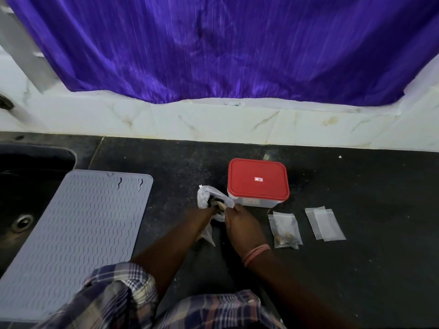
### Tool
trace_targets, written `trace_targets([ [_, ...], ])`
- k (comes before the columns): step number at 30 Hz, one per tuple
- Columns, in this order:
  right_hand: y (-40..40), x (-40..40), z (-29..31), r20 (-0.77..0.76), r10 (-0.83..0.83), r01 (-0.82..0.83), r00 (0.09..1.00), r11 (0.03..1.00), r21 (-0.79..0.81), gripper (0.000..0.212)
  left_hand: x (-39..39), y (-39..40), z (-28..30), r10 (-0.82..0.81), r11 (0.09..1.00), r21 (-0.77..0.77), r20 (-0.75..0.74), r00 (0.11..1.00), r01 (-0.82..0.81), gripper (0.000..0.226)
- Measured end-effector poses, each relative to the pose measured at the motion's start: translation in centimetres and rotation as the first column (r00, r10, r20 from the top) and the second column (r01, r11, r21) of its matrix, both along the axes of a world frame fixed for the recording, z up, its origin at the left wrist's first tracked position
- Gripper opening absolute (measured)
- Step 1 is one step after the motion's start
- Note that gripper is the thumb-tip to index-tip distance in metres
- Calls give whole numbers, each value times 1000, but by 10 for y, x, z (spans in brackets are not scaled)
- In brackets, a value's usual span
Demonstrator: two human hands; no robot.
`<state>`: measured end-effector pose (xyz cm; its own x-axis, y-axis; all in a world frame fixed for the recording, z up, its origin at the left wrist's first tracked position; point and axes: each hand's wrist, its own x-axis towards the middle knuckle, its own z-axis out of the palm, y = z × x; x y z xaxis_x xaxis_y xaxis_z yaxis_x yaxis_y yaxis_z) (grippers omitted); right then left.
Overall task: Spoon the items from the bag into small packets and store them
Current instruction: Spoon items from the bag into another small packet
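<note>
Head view is showing both hands meeting at the bag (209, 198) mid-frame on the table (356, 186); right hand (242, 224) is pinching its rim; left hand (213, 210) is hidden inside, grip unclear; packets (285, 230) are lying lower right beside it.

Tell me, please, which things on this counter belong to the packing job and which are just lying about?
Part of the job:
- plastic bag, held open by the left hand
- spoon, in the right hand
- filled packet
- empty packets
- red-lidded box, lid on

Just lying about:
- grey mat
- sink
- purple curtain
</note>
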<state>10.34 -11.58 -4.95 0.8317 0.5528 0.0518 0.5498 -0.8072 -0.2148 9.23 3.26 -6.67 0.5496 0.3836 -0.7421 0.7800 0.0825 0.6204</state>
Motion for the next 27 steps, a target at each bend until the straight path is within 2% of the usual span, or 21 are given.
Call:
trace_targets([
  [2,1,1,1,-91,-34,36,995,999,22,12,3,4,-32,86,994,-69,50,995,-82,81],
  [3,1,2,3,-100,-50,53,994,998,28,11,0,4,-33,132,988,-90,73,989,-125,77],
  [5,0,6,3,-85,-82,86,993,995,41,2,-4,1,-11,186,981,-82,112,976,-177,63],
  [8,-2,7,-1,-79,-132,135,988,990,36,5,-6,1,6,244,970,-46,143,959,-240,42],
  [10,-1,5,-4,-109,-151,160,982,984,75,14,-6,1,10,275,961,-44,135,952,-272,17],
  [13,4,4,-4,-133,-156,170,979,980,106,17,-6,-1,10,260,966,-36,138,956,-258,3],
  [16,9,2,-7,-237,-205,245,950,957,154,19,-4,1,4,200,980,-34,159,967,-197,11],
  [18,11,1,-11,-374,-311,421,874,869,260,20,-5,2,2,189,982,-47,160,969,-184,15],
  [21,13,-1,-14,-589,-398,656,703,683,321,20,-6,1,0,201,979,-68,184,962,-192,23],
  [24,12,1,-16,-694,-424,776,582,545,318,19,-4,0,4,215,976,-71,193,957,-205,10],
  [27,10,2,-14,-727,-433,822,532,469,323,18,-1,2,4,210,977,-21,185,960,-210,11],
])
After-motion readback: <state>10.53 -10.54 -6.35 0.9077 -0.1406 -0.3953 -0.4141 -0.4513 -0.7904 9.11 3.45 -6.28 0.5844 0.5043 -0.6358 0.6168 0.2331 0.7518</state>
